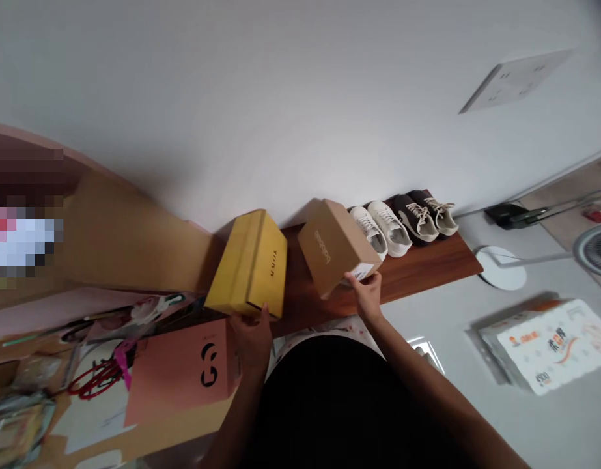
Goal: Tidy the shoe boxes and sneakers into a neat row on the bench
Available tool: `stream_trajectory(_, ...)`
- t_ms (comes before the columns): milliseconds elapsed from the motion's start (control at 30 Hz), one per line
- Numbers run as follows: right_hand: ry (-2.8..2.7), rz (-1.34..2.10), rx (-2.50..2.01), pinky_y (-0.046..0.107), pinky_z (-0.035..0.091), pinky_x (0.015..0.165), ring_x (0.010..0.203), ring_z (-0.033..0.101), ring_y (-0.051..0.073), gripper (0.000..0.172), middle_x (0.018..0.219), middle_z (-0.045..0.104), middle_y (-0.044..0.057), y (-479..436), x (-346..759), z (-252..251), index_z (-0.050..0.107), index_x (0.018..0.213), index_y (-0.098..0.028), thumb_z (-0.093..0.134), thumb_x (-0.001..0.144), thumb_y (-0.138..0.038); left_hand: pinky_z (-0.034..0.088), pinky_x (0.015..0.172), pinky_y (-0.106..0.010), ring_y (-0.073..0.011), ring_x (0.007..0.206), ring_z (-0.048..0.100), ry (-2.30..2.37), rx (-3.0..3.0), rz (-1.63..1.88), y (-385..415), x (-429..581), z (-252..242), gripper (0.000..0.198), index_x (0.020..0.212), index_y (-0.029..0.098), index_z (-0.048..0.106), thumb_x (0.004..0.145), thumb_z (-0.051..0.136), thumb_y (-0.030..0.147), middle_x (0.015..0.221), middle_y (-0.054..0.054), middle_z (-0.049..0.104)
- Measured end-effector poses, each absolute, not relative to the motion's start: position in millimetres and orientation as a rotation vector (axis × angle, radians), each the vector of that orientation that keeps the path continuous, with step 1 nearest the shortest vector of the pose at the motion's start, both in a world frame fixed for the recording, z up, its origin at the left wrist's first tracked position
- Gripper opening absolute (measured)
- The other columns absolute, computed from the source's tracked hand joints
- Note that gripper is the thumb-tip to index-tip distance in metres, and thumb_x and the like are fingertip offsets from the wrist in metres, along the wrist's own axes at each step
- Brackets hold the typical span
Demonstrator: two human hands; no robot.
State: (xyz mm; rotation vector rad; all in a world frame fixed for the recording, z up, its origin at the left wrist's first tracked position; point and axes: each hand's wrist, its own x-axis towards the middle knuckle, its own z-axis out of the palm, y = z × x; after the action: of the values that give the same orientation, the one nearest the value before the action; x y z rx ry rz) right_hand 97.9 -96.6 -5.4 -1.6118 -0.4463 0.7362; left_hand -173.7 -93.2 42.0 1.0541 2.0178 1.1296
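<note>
Two shoe boxes are sitting on the wooden shelf (417, 270), one under each hand. The left hand (251, 339) is curling over the near end of the yellow box (249, 264), thumb on top, steadying it where it is jutting past the shelf edge. The right hand (366, 293) is pinching the labelled corner of the brown box (332, 246), which is tilting on the shelf. Beyond the right hand, two pairs of shoes are lining the wall: one white pair (381, 229), one dark pair (427, 215). Left of the left hand, one pink box (183, 371) is lying flat.
</note>
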Motion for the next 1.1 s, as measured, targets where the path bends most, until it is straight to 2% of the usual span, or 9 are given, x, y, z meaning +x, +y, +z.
stream_trajectory(100,-0.945,0.692,-1.762,0.036,0.054,0.081,0.090,0.064,0.024,0.052,0.098,0.067,0.006,-104.5,99.8,3.7,0.054,0.111,-0.023,0.079,0.074,-0.050,0.042,0.112,-0.047,-0.0313,0.118,0.059,1.927,1.509,0.834,-99.8,-182.9,33.5,0.029,0.094,0.024,0.063,0.073,0.081,0.030,0.108,-0.010,0.067)
stream_trajectory(200,-1.564,0.670,-1.880,0.039,0.049,0.091,0.100,0.061,0.028,0.025,0.106,0.066,0.012,-97.2,97.4,3.5,0.059,0.112,-0.021,0.060,0.093,-0.036,0.043,0.110,-0.046,-0.0299,0.112,0.061,1.802,1.846,0.458,-93.1,-179.1,9.4,0.007,0.091,0.025,0.068,0.085,0.069,0.024,0.100,-0.010,0.068)
stream_trajectory(300,-2.071,0.605,-1.975,0.038,0.045,0.094,0.103,0.058,0.028,0.021,0.111,0.065,0.014,-84.4,92.7,-3.3,0.062,0.111,-0.020,0.046,0.099,-0.020,0.048,0.102,-0.043,-0.0282,0.104,0.064,1.691,2.153,0.149,-84.1,-172.1,-18.7,0.020,0.102,0.022,0.072,0.094,0.054,0.020,0.101,-0.013,0.069)
stream_trajectory(400,-2.323,0.595,-2.028,0.035,0.045,0.093,0.105,0.058,0.026,0.023,0.115,0.066,0.014,-75.3,92.7,-12.1,0.064,0.111,-0.019,0.046,0.098,-0.014,0.050,0.100,-0.043,-0.0285,0.105,0.065,1.586,2.347,-0.064,-83.8,-171.1,-38.7,0.032,0.117,0.015,0.070,0.097,0.045,0.017,0.112,-0.016,0.069)
stream_trajectory(600,-2.372,0.783,-1.871,0.032,0.046,0.095,0.115,0.058,0.025,0.038,0.127,0.065,0.012,-67.4,105.3,-13.3,0.058,0.133,-0.022,0.050,0.096,-0.014,0.045,0.108,-0.048,-0.0333,0.124,0.058,1.578,2.334,-0.229,-118.0,-169.0,-47.6,0.043,0.134,0.009,0.060,0.095,0.048,0.019,0.134,-0.020,0.063)
stream_trajectory(733,-2.286,0.917,-1.878,0.036,0.047,0.100,0.117,0.057,0.026,0.031,0.133,0.060,0.014,-81.8,137.3,-4.3,0.065,0.123,-0.020,0.051,0.096,-0.016,0.047,0.105,-0.045,-0.0308,0.122,0.060,1.725,2.149,-0.210,-137.8,-149.7,-35.8,0.045,0.137,0.009,0.057,0.094,0.046,0.018,0.132,-0.021,0.062)
stream_trajectory(867,-2.009,1.028,-1.915,0.037,0.047,0.102,0.110,0.062,0.024,0.029,0.122,0.065,0.014,-117.4,216.6,1.0,0.067,0.121,-0.017,0.055,0.095,-0.017,0.048,0.105,-0.045,-0.0306,0.118,0.063,1.826,1.994,-0.125,-132.2,-115.5,-10.5,0.042,0.131,0.011,0.061,0.093,0.048,0.024,0.127,-0.020,0.064)
stream_trajectory(967,-1.775,0.965,-2.056,0.038,0.049,0.102,0.109,0.064,0.024,0.028,0.117,0.067,0.013,-137.1,286.2,4.5,0.068,0.118,-0.016,0.055,0.093,-0.016,0.047,0.106,-0.047,-0.0321,0.118,0.063,1.843,1.922,-0.005,-116.2,-70.1,11.3,0.038,0.126,0.015,0.063,0.093,0.049,0.028,0.127,-0.018,0.065)
stream_trajectory(1100,-1.705,0.826,-2.213,0.039,0.048,0.104,0.116,0.063,0.026,0.034,0.129,0.064,0.016,-115.3,335.7,9.4,0.065,0.126,-0.016,0.055,0.093,-0.019,0.050,0.103,-0.041,-0.0289,0.113,0.066,1.638,1.827,0.179,-83.3,42.6,26.8,0.035,0.124,0.021,0.065,0.094,0.049,0.030,0.122,-0.014,0.069)
